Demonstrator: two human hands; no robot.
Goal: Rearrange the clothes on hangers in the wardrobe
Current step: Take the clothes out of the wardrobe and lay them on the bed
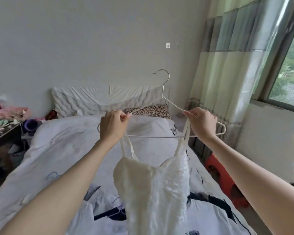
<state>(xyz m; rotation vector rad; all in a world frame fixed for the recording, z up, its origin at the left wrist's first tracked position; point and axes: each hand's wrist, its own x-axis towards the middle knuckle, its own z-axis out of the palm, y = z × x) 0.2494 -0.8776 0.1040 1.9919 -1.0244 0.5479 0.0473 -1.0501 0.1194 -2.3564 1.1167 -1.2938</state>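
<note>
A white wire hanger [163, 97] with a metal hook is held up over the bed. A white strappy dress [153, 187] hangs from it by thin shoulder straps. My left hand [112, 126] pinches the hanger's left shoulder together with the left strap. My right hand [202, 122] pinches the right shoulder of the hanger where the right straps cross it. The skirt of the dress runs out of the frame at the bottom. No wardrobe is in view.
Below lies a bed [61, 150] with a white quilt, a leopard-print pillow [151, 110] and more clothes on hangers [112, 212]. A cluttered side table [5, 122] stands left. Right are a red stool [224, 180], curtains [231, 65] and a window [290, 73].
</note>
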